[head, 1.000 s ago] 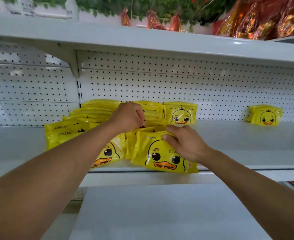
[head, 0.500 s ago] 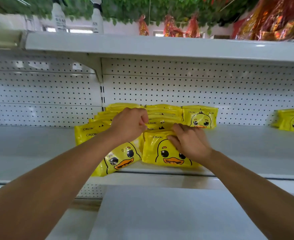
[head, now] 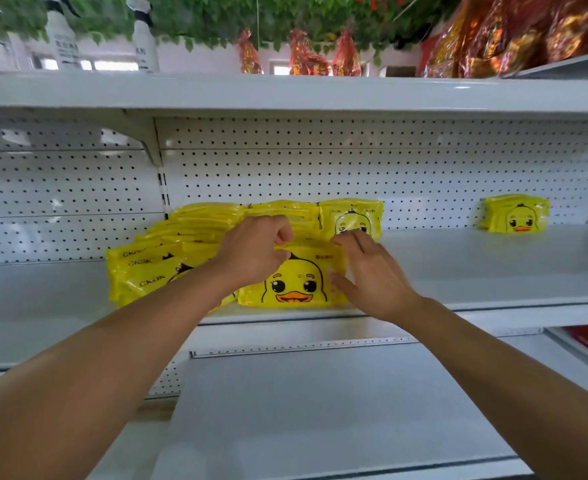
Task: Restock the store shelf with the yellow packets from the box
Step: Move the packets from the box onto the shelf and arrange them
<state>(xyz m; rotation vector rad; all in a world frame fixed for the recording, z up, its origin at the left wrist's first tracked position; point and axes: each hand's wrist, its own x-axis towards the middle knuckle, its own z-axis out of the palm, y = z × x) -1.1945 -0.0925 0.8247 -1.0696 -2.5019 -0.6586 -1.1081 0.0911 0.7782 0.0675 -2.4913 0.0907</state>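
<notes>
Head view, our left hand: our left hand [head: 256, 252] is curled at the top edge of the front packet [head: 294, 278], knuckles toward us. We cannot tell whether the fingers pinch that edge or only rest against it.
Head view, our right hand: our right hand [head: 372, 271] lies with straight, spread fingers against the packet's right side, thumb low on its face, gripping nothing.
Where the packets are: the front packet stands upright at the front lip of the shelf [head: 476, 268], duck face toward us. A leaning row of yellow packets [head: 154, 268] fans away to its left and behind, and one more upright packet [head: 351, 216] stands behind it near the pegboard back [head: 389, 171]. A small separate stack [head: 515, 214] sits far to the right.
The box: not in sight.
How it should handle: we judge the packets light, soft and glossy, so likely to slide or tip. Holding by the top seam or flat on both sides looks safest.
Edges: the front packet's base is just at the lip, so a forward nudge could drop it.
Open room: bare shelf stretches between the front packet and the separate stack; the upper shelf [head: 285, 93] leaves headroom above.
</notes>
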